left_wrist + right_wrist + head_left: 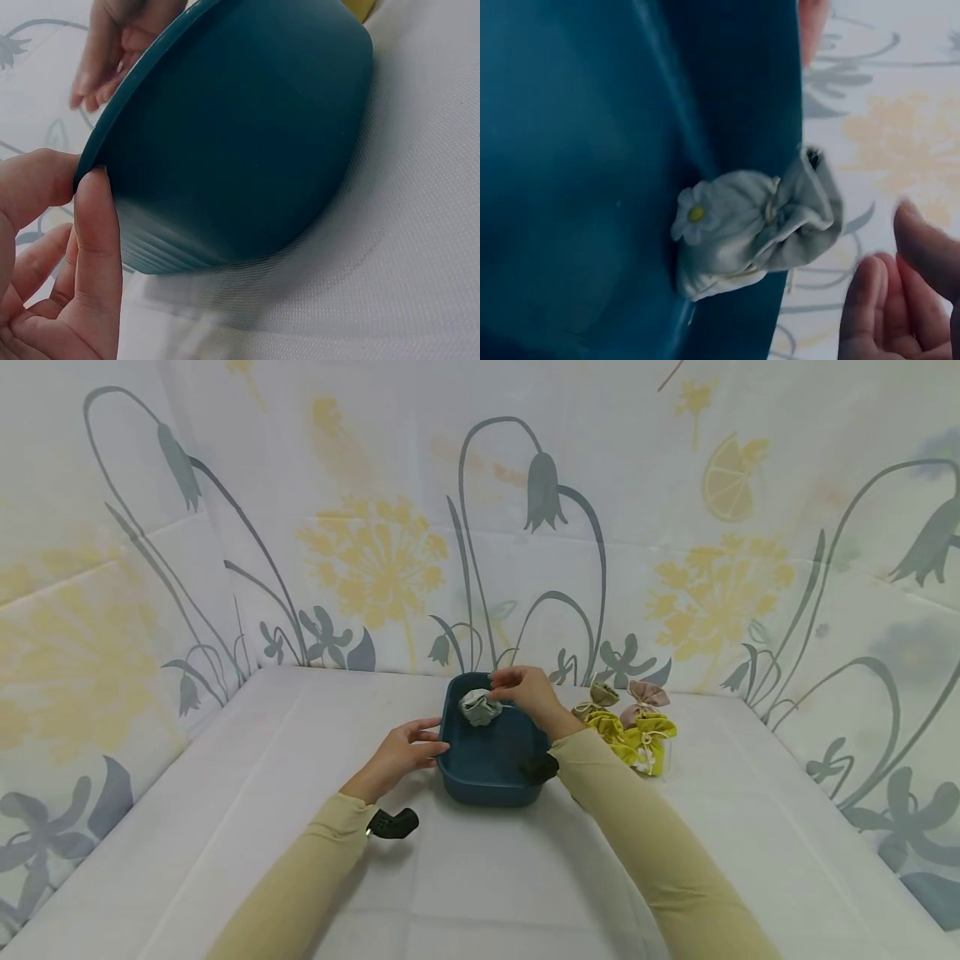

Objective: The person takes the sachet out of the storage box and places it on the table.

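Observation:
A dark teal basin (491,795) stands on the white-covered table. Its rim is pinched between the thumb and a finger of my left hand (397,752), as the left wrist view (90,225) shows close up. Inside the basin, against its far left wall, sits a small pale grey cloth pouch (480,708). A white flower with a yellow centre decorates the pouch (739,225), and its gathered neck leans over the rim. My right hand (531,695) hovers just beside the pouch, fingers loosely bent. A gap separates fingertips and pouch in the right wrist view, so it holds nothing.
Right of the basin lies a group of pouches: an olive one (602,695), a pink one (647,695) and yellow-green ones (654,747). A flower-printed cloth (382,560) hangs behind the table. Black wrist devices (393,823) are strapped under both forearms.

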A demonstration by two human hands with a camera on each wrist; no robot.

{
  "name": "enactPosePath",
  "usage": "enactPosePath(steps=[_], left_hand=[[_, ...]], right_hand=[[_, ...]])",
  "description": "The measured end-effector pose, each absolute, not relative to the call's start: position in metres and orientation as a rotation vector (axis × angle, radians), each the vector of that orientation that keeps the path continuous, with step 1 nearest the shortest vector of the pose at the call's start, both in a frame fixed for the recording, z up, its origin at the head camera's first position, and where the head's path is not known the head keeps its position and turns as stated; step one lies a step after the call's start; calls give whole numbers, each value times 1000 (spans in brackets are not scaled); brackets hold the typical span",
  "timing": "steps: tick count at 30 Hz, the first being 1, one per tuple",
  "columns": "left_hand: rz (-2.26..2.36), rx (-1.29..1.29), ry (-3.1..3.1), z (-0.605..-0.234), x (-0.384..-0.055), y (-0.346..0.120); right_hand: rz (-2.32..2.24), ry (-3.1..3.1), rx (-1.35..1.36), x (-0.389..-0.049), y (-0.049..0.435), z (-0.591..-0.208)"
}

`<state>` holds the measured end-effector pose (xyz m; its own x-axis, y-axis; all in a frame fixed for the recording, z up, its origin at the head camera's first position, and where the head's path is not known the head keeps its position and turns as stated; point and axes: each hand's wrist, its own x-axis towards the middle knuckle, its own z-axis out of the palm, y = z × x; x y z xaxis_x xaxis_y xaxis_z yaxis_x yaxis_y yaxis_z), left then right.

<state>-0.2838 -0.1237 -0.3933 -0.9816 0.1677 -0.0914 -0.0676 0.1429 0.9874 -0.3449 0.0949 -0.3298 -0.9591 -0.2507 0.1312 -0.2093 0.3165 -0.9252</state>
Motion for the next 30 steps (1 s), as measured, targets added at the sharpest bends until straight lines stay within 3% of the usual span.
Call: enactPosePath(steps=[15,30], left_hand=[[1937,77,2243,-394,-284,-124],[1974,118,2207,-397,-285,-125]], right_hand=[[-1370,2704,-402,-360,90,-347],[-1397,2773,-306,-358,82,-350]])
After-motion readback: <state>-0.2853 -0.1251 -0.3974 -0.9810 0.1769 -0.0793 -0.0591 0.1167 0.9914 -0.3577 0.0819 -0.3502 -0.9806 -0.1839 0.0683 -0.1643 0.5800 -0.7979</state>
